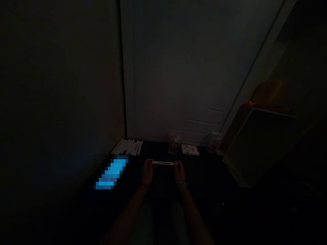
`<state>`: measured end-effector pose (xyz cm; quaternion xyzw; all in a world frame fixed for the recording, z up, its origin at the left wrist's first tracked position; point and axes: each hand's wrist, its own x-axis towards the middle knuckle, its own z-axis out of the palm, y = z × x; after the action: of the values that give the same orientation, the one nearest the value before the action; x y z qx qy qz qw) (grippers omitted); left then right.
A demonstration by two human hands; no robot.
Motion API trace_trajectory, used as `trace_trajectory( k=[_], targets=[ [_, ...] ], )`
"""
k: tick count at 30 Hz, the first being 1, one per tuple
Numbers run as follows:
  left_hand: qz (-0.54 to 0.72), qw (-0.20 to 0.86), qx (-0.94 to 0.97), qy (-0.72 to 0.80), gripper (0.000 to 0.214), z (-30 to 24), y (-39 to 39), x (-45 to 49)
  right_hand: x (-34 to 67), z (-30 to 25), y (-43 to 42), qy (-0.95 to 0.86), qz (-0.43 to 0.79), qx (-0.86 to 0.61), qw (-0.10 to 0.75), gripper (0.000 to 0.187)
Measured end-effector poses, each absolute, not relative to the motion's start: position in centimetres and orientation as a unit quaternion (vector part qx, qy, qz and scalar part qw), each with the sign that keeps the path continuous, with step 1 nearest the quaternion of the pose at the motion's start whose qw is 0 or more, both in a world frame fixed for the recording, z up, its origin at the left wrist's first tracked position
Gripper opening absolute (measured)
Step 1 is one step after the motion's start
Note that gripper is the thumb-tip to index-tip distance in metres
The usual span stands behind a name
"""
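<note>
A white marker pen (163, 163) is held level above the dark table, stretched between my two hands. My left hand (147, 173) pinches its left end, and my right hand (180, 171) pinches its right end. Dark print shows along the barrel; the fingers cover both tips. Several white markers (130, 147) lie side by side at the back left of the table. Behind my right hand is a flat pack of markers (190, 149) with a printed label.
The scene is very dark. A bright blue, pixelated screen-like patch (112, 173) lies at the left. Two clear bottles, one centre (174, 143) and one right (214, 143), stand near the pale wall (176, 85). A cabinet-like box (263, 143) stands at the right.
</note>
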<state>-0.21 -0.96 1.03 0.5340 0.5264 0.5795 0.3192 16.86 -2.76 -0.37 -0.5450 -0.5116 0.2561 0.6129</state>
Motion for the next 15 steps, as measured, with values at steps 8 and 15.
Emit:
trace_trajectory(
  k=[8,15],
  targets=[
    [0.575,0.328,0.528,0.532,0.026,0.85,-1.11,-0.09,16.85,0.52,-3.41,-0.520,0.243,-0.547,0.610,0.030],
    [0.586,0.332,0.514,0.531,0.026,1.51,-1.38,0.12,16.85,0.55,-3.44,-0.513,0.244,-0.561,0.602,0.031]
  ],
)
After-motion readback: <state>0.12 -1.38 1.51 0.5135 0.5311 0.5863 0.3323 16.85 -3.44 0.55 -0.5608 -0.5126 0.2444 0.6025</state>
